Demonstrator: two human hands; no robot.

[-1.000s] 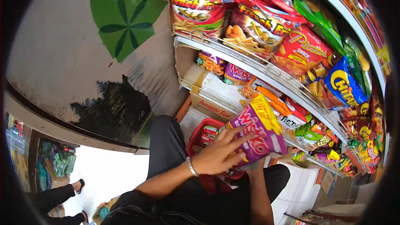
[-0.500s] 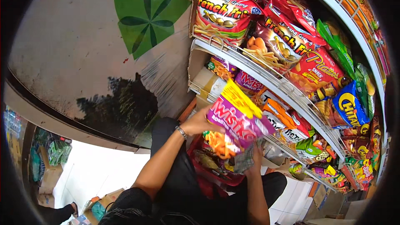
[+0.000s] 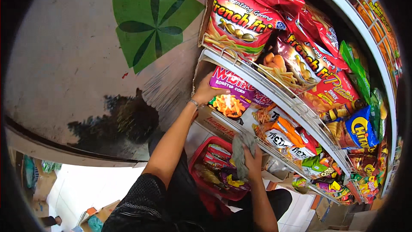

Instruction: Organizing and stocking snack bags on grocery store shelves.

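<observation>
My left hand (image 3: pixel 208 89) is closed on the left edge of a purple snack bag (image 3: pixel 234 92) with a picture of orange twisted snacks. The bag stands upright at the left end of the shelf, in front of other purple bags (image 3: pixel 261 99). Lower down, my right hand (image 3: pixel 252 163) grips a crumpled grey-green cloth (image 3: pixel 241 152), held over the right rim of a red basket (image 3: pixel 198 149). Several snack packs (image 3: pixel 216 157) lie in that basket, partly hidden by the cloth.
Wire-fronted racks (image 3: pixel 296 103) curve away to the right, filled with red chip bags (image 3: pixel 240 21), orange-and-white bags (image 3: pixel 283 133) and a blue bag (image 3: pixel 360 122). On the left is a grey panel (image 3: pixel 77 51) with a green leaf print. An open carton (image 3: pixel 101 215) stands on the floor.
The left hand has moved the purple bag up and away, from above the basket onto the shelf. The right hand with the cloth has shifted slightly up and left.
</observation>
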